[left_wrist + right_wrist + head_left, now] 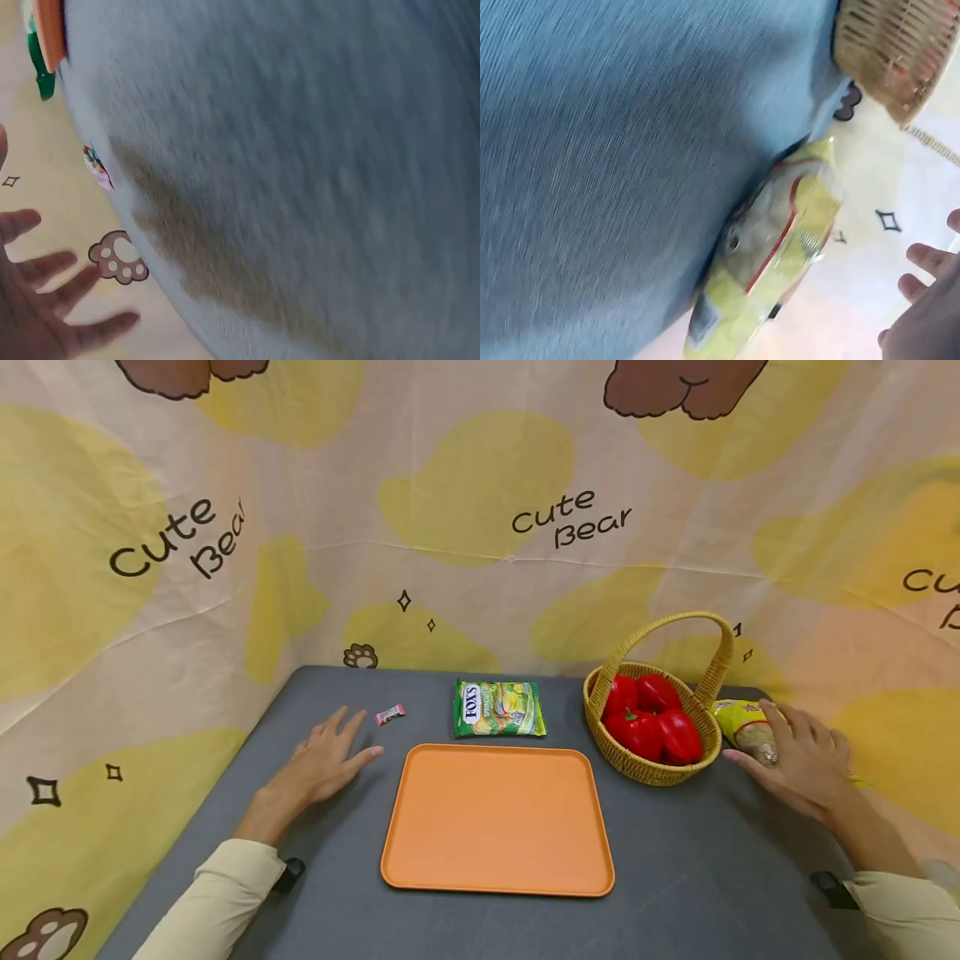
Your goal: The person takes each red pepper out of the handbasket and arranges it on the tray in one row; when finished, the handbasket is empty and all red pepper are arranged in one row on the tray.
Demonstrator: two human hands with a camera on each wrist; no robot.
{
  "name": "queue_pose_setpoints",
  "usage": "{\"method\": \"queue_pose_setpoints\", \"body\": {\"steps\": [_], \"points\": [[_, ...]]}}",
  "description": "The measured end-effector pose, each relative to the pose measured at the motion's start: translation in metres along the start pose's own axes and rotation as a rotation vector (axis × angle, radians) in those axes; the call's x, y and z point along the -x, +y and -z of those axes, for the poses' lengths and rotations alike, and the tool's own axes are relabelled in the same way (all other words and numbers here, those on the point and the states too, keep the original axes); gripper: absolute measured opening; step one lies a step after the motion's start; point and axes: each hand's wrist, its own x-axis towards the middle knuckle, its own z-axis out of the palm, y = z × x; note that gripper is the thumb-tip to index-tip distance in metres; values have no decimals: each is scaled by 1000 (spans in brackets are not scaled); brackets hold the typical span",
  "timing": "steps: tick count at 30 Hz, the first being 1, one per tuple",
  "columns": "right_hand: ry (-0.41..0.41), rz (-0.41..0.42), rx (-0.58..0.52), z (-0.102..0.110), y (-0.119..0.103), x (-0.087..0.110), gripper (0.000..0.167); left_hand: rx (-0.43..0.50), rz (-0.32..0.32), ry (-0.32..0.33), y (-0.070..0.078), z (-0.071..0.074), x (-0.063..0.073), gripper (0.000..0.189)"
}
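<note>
My left hand (326, 756) hovers above the table with its fingers spread, holding nothing. Just past its fingertips lies a small pink-wrapped candy (390, 715). On the right, my right hand (806, 764) is over a yellow plastic packet (742, 722), partly hiding it in the head view. From the right wrist view, the hand's fingers (930, 259) are apart from the packet (780, 232), which has a see-through window. Left of that hand stands a wicker basket (652, 772) holding several red bell peppers (637, 733).
An orange tray (498, 818) lies flat in the middle of the grey table (337, 902). Behind it is a green Fox's candy bag (500, 708). The basket's tall handle (667, 625) arches upward. A printed cloth (465, 527) hangs around the table's back and sides.
</note>
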Motion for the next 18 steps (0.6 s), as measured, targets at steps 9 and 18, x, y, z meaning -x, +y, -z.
{"method": "queue_pose_setpoints", "body": {"steps": [9, 18], "points": [[89, 26, -108, -3, -45, -10, 96, 222, -142, 84, 14, -8, -5, 55], [76, 45, -167, -13, -92, -23, 89, 350, -63, -29, 26, -17, -12, 52]]}}
